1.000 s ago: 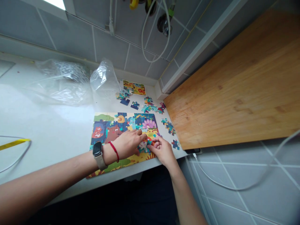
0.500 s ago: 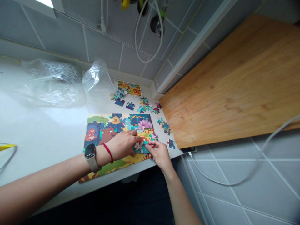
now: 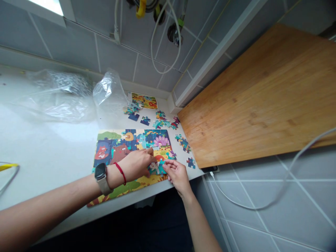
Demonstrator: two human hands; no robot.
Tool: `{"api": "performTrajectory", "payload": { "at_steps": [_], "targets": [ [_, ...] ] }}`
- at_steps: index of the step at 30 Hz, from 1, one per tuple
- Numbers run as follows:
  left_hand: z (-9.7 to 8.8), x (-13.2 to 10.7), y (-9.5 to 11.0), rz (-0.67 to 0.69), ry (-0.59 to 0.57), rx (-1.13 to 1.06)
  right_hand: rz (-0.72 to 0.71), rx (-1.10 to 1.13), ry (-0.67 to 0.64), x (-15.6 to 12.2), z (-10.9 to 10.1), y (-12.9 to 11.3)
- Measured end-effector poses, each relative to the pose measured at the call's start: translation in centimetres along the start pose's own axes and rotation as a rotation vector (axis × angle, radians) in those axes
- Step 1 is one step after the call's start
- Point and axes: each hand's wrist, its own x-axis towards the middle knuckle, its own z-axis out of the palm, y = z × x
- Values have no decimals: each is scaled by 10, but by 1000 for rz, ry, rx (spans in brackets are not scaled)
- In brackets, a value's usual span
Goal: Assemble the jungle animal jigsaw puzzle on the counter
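Note:
A partly joined jigsaw puzzle [image 3: 131, 143] with colourful animal pictures lies on the white counter [image 3: 52, 140]. My left hand [image 3: 135, 164], with a watch and red string on the wrist, rests flat on its lower part. My right hand [image 3: 178, 175] pinches a teal jigsaw piece [image 3: 161, 166] at the puzzle's right edge, close to my left fingers. Several loose pieces [image 3: 164, 122] lie beyond the puzzle, and a small picture card [image 3: 144, 100] sits behind them. The puzzle under my hands is hidden.
Crumpled clear plastic bags [image 3: 109, 98] lie to the left of the loose pieces. A bamboo board [image 3: 252, 101] stands at the right, beyond the counter edge. A white cable [image 3: 262, 206] hangs across grey floor tiles, and a hose [image 3: 165, 38] hangs on the tiled wall.
The whole scene has shifted slightly in view as my head moved. Both hands stay at the puzzle's lower right, and my right hand still pinches the teal piece.

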Motion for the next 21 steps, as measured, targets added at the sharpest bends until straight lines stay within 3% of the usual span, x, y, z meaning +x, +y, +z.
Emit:
{"api": "performTrajectory", "payload": {
  "at_steps": [7, 15, 18, 21],
  "targets": [
    [-1, 0, 0, -6, 6, 28, 13, 5, -70, 1, -1, 0],
    [-16, 0, 3, 0, 25, 57, -100, 21, -157, -3, -8, 9],
    [-31, 14, -3, -27, 108, 72, -102, 53, -199, -3, -11, 11],
    [-51, 47, -9, -21, 165, 95, -115, 101, -220, -3, -14, 12]
  ]
}}
